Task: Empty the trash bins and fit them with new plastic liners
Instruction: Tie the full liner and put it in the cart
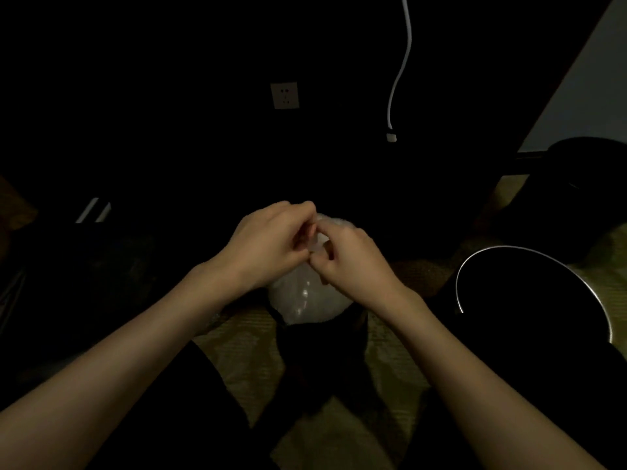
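A filled, translucent white plastic bag [307, 298] bulges in front of me in the middle of the dim view. My left hand [271, 244] and my right hand [347, 257] meet right above it, fingers curled, each pinching the gathered top of the bag. Between the fingertips a small piece of the plastic shows. To the right stands a dark round trash bin [556, 269] with a shiny metal rim, its inside black and with no liner visible.
A white wall socket [285, 95] sits on the dark wall ahead, and a white cable with a plug [391, 137] hangs to its right. Another dark round object [587, 171] stands at far right. The floor is a greenish patterned carpet [244, 354]; the left side is nearly black.
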### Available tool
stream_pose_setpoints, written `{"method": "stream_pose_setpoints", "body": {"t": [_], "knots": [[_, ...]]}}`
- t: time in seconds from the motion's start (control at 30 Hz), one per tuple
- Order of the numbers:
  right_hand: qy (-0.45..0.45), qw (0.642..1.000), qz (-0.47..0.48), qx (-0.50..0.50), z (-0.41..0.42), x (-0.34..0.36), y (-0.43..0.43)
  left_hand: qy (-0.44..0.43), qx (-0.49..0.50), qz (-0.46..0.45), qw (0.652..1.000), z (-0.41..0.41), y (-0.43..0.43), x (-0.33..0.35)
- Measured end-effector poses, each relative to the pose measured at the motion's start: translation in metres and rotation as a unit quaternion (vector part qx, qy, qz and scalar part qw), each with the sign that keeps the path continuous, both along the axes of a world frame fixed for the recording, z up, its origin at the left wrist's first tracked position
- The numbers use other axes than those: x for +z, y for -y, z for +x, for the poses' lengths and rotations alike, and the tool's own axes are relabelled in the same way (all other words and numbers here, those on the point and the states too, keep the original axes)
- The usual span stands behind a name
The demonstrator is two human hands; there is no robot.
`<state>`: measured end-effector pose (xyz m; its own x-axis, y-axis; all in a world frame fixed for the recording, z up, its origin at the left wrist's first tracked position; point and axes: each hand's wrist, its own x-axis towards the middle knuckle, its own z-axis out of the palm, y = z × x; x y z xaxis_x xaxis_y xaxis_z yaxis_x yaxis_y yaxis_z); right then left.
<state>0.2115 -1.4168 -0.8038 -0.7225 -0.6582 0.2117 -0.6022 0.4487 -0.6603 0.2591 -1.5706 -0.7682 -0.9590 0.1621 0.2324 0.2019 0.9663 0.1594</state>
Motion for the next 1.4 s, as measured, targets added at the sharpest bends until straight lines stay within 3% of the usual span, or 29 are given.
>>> {"method": "stream_pose_setpoints", "body": {"t": [0.23, 0.33, 0.5, 0.7, 0.87, 0.97, 1.13, 1.4], "knots": [[-0.008, 0.997, 0.034, -0.071, -0.005, 0.001, -0.002, -0.077, -0.045, -0.066, 0.994, 0.003, -0.007, 0.001], [-0.053, 0.993, 0.058, -0.086, -0.007, 0.001, -0.002, -0.075, 0.016, 0.057, 0.995, 0.002, -0.004, -0.001], [-0.088, 0.987, 0.108, -0.082, -0.014, -0.004, -0.006, -0.022, 0.097, 0.261, 0.96, -0.002, 0.004, -0.01], [-0.097, 0.984, 0.119, -0.088, -0.016, -0.01, -0.012, 0.032, 0.128, 0.401, 0.906, -0.009, 0.01, -0.021], [-0.058, 0.978, 0.18, -0.086, -0.021, 0.015, -0.02, 0.076, 0.144, 0.439, 0.883, -0.014, 0.008, -0.001], [-0.046, 0.975, 0.204, -0.079, -0.029, 0.086, -0.013, 0.079, 0.181, 0.468, 0.861, -0.012, 0.01, 0.063], [-0.034, 0.983, 0.172, -0.059, -0.042, 0.261, 0.009, 0.037, 0.236, 0.563, 0.791, -0.01, 0.012, 0.234], [0.08, 0.992, 0.095, -0.024, -0.022, 0.528, 0.023, 0.046, 0.26, 0.601, 0.754, 0.041, 0.014, 0.499]]}}
